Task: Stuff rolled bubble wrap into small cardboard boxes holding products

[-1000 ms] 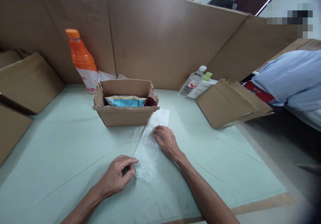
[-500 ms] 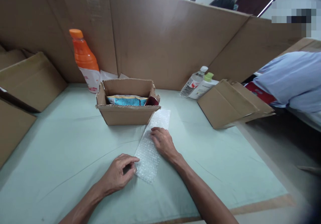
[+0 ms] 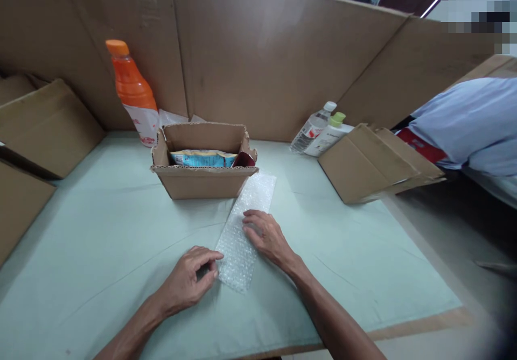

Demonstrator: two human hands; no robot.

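A long strip of clear bubble wrap point(image 3: 242, 225) lies flat on the pale green table point(image 3: 100, 252), running from near me up to an open cardboard box point(image 3: 202, 180). My left hand point(image 3: 189, 282) pinches the strip's near left corner between thumb and curled fingers. My right hand point(image 3: 264, 236) rests palm down on the strip's middle, fingers stretched flat. Inside the box lie a blue and yellow snack packet point(image 3: 202, 159) and a dark red packet point(image 3: 243, 160).
An orange drink bottle point(image 3: 133, 93) stands behind the box. A clear bottle point(image 3: 311, 128) and a white bottle with a green cap point(image 3: 329, 132) lean at the back right beside flattened cardboard boxes point(image 3: 375, 163). Cardboard walls ring the table; more boxes point(image 3: 44, 128) sit left. A person's blue sleeve point(image 3: 472, 123) shows right.
My right hand has slid a little toward me along the bubble wrap. My left hand keeps its pinch on the near corner.
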